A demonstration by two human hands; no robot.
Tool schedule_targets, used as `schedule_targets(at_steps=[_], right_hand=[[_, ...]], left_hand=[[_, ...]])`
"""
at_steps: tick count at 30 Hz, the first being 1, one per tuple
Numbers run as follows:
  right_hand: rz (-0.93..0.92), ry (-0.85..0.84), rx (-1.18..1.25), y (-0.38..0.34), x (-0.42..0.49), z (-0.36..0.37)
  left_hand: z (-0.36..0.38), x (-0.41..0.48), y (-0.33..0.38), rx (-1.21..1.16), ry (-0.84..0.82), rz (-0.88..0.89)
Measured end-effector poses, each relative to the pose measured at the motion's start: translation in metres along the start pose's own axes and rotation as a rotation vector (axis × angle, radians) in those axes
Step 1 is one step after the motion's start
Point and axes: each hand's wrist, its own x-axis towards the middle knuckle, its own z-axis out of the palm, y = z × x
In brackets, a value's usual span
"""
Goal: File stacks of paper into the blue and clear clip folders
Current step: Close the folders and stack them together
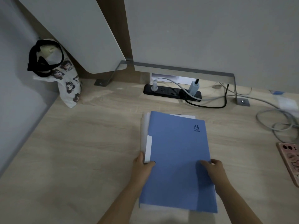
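Blue folder (pixel 178 159) gripped at both side edges.

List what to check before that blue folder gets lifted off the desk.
1. Left hand grips the blue folder at its left edge: ok.
2. Right hand pinches the folder's right edge: ok.
3. Folder closed, cover facing up: ok.
4. White sheets squared under the cover: not ok; they stick out at the left and far edges.
5. Clear folder in the pile beneath: cannot tell; only a blurred pale layer shows.
6. Phone lies apart from the folder, on the desk: ok.
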Motion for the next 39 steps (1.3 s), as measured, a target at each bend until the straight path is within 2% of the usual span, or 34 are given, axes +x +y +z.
schedule_targets(at_steps=[3,8,12,15,17,20,27,33,39], right_hand=[[0.002,-0.105,0.003,-0.013,-0.004,-0.010],[0.076,-0.236,0.032,-0.022,-0.005,-0.024],[0.060,-0.373,0.128,-0.017,-0.008,-0.024],[-0.015,-0.406,0.232,-0.013,-0.017,-0.018],[-0.102,-0.415,0.284,-0.016,-0.025,-0.014],[-0.257,-0.408,0.300,-0.027,-0.038,-0.009],[-0.530,-0.319,0.347,-0.052,-0.064,0.008],[-0.615,-0.219,0.274,-0.047,-0.078,0.022],[-0.595,-0.193,0.276,-0.032,-0.085,0.023]], left_hand=[[-0.002,0.001,0.000,-0.049,0.026,-0.057],[-0.008,0.018,0.000,-0.108,-0.059,-0.167],[-0.002,0.013,-0.004,-0.041,0.034,-0.047],[-0.009,0.001,0.004,0.028,0.111,0.080],[-0.022,-0.005,0.011,0.064,0.124,0.180],[-0.053,-0.014,0.027,0.111,0.058,0.330],[-0.101,-0.026,0.052,0.335,-0.009,0.555],[-0.120,-0.037,0.042,0.518,0.077,0.561],[-0.121,-0.037,0.027,0.325,-0.007,0.531]])
